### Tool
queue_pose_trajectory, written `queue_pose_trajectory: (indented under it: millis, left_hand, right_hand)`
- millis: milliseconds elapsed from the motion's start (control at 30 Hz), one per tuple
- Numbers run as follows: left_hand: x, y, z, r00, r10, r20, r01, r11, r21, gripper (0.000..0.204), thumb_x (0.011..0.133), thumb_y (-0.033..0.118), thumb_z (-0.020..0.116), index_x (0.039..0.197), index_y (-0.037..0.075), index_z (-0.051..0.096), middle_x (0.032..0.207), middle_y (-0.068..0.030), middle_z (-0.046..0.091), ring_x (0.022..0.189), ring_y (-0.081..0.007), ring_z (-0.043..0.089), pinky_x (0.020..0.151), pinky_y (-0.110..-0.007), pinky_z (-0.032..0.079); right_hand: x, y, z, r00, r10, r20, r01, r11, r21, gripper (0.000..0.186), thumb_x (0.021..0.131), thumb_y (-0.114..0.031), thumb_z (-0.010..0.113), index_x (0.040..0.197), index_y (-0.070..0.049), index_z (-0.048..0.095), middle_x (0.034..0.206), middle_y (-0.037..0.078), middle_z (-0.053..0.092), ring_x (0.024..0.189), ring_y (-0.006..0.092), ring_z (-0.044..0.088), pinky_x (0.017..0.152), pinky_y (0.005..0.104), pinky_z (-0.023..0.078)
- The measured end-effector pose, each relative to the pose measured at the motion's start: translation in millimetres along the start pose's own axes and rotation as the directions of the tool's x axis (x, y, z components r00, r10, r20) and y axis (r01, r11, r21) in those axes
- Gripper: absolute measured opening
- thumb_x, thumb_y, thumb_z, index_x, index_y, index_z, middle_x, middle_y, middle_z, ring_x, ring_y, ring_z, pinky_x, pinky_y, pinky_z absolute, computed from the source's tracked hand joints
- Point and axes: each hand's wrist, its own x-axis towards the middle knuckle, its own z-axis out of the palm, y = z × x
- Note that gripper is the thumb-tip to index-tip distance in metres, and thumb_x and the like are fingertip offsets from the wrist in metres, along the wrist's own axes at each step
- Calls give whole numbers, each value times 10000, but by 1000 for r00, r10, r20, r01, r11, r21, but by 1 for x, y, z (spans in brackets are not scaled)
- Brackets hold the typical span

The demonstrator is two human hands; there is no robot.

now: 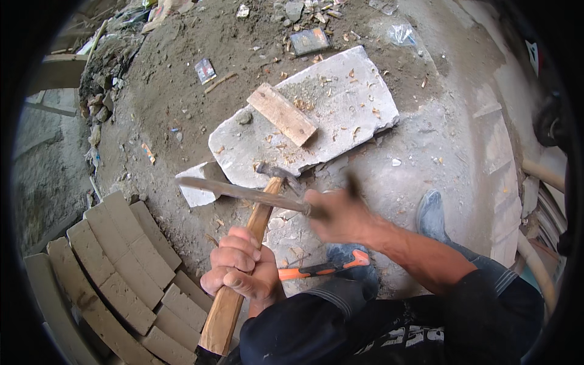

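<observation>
My left hand [243,267] is wrapped round a rough wooden handle [220,313], held diagonally; at its upper end is a metal tool head [267,170], perhaps a hammer. My right hand [334,216], partly blurred, grips a long flat metal bar like a file or blade [237,191], which lies across the handle near the head; whether they touch is unclear. Behind them lies a white stone slab [340,97] with a short wooden block [281,114] and shavings on it. An orange and black tool [354,258] lies by my feet.
Stacked pale blocks [131,261] fill the lower left. A smaller white stone [198,196] sits beside the slab. Rubble [103,103] and scattered litter lie on the dirt ground beyond. My boot [431,210] is at the right; pale pipes [541,173] stand at the right edge.
</observation>
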Motion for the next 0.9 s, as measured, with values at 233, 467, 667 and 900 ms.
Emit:
queue_pose_trajectory:
  millis: [233,467,667,900]
  left_hand:
    - [-3,-1,1,1000,24,2,-24,1000,16,363,1072,377,628,894,183,378,741,14,453,609,-117,459,607,-292,417]
    - [-7,-2,0,999,36,-20,-36,999,-5,374,1050,382,663,909,169,391,738,3,469,600,-124,475,593,-298,423]
    - [-7,-5,1,999,51,-12,-51,999,17,367,1063,372,646,893,171,391,721,10,449,594,-116,452,598,-291,412]
    - [-3,-13,8,986,159,-58,-164,980,-115,320,1023,246,716,917,110,446,717,-35,528,552,-146,515,549,-318,420]
  right_hand:
    - [1,3,-3,994,-47,100,58,993,-108,278,846,-202,714,1048,-65,580,740,236,685,740,476,704,722,586,562]
    - [10,-4,-18,999,-27,-46,28,999,20,280,816,-181,694,1035,-30,604,752,241,677,748,477,690,723,566,551]
    - [11,-11,-22,982,-121,-147,130,990,54,294,805,-142,691,1050,-12,593,807,244,687,762,472,685,707,551,548]
    - [14,-9,-19,995,-76,-60,71,994,-85,329,804,-147,697,1081,-5,589,817,247,684,775,465,688,716,545,549]
